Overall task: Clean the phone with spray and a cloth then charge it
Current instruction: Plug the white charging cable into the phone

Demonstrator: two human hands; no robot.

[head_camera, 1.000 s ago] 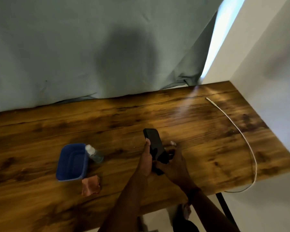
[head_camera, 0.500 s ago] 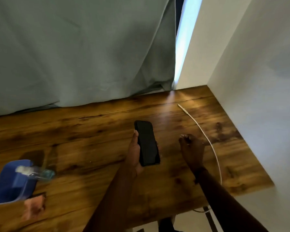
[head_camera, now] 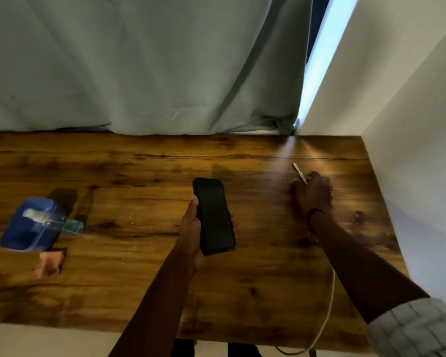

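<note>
Phone (head_camera: 214, 215) black; cable (head_camera: 299, 173) white; tub (head_camera: 23, 233) blue; cloth (head_camera: 49, 262) pink; table (head_camera: 139, 292) brown, dark-grained; curtain (head_camera: 139, 60) grey-green.

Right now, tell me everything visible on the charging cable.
The charging cable is thin, white, cord-like. Its plug end points away across the wooden table, free, not in the phone. The right hand curls over it just behind the plug. It passes under the forearm, then drops over the near edge and loops below.

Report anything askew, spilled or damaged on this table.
Nothing plainly wrong. The bottle seems to lean over the blue tub, but that part is blurred, so I cannot tell. The cable trails off the front edge of the table.
</note>
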